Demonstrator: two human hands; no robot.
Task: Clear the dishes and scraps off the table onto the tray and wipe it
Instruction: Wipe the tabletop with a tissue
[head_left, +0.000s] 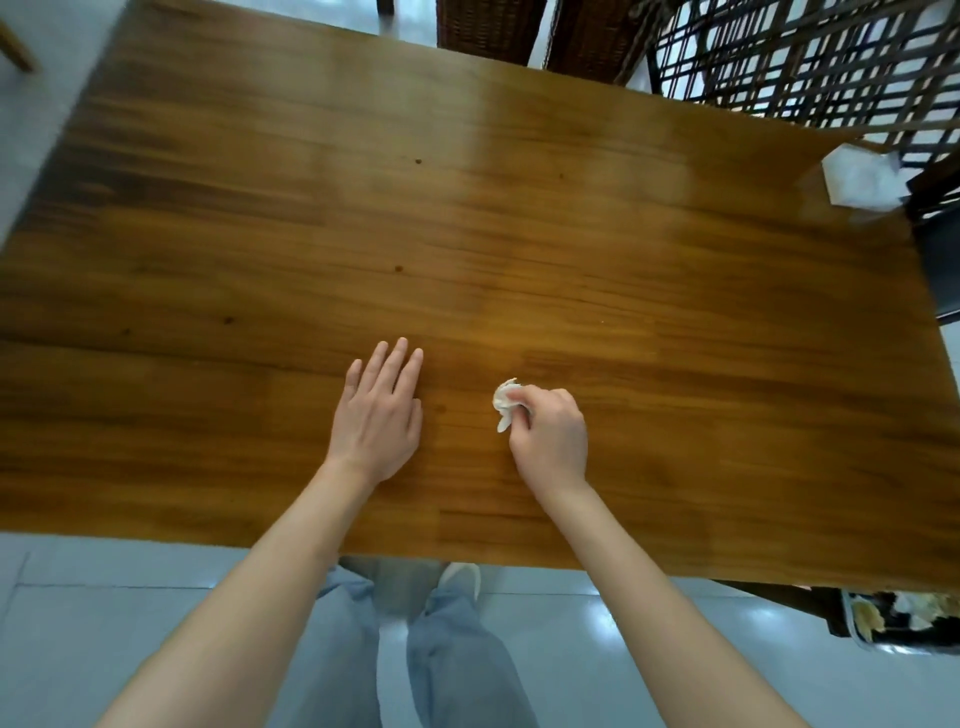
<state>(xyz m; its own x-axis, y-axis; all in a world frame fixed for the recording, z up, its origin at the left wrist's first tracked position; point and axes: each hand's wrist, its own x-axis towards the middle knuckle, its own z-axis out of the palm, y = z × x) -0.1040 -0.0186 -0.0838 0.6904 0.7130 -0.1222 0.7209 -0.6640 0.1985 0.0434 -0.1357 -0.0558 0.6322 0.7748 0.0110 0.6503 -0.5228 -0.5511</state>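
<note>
A right hand (550, 434) pinches a crumpled tissue (505, 404) against the wooden bench (675, 322) near its front edge, while the left hand (379, 415) rests flat, fingers straight. Soft and light, the wad likely tears if wet; best bunched firmly in the fingertips.

No text, label, brand, number or sign can be read anywhere in this view.

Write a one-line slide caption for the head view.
Right hand wipes the table with a crumpled tissue while the left hand rests flat beside it.
</note>
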